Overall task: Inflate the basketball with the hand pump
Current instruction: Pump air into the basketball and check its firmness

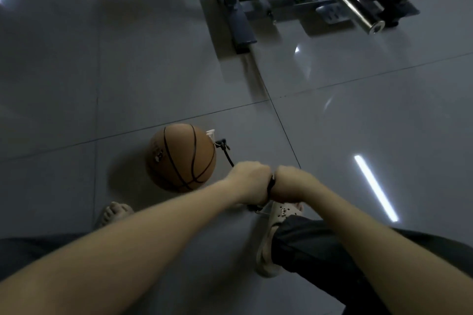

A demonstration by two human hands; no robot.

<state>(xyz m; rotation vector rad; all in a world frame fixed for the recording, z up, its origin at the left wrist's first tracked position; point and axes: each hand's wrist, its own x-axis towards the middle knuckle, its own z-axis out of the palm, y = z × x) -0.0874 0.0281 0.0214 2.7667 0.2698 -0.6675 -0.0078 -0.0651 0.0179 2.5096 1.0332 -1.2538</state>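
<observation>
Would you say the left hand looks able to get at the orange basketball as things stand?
Probably yes, once freed: the left hand grips the black pump handle close beside the orange basketball, and only the thin black hose lies between them.

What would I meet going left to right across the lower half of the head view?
Sandalled left foot → basketball → black pump hose → left hand → pump handle → right hand → light reflection on the tile.
</observation>
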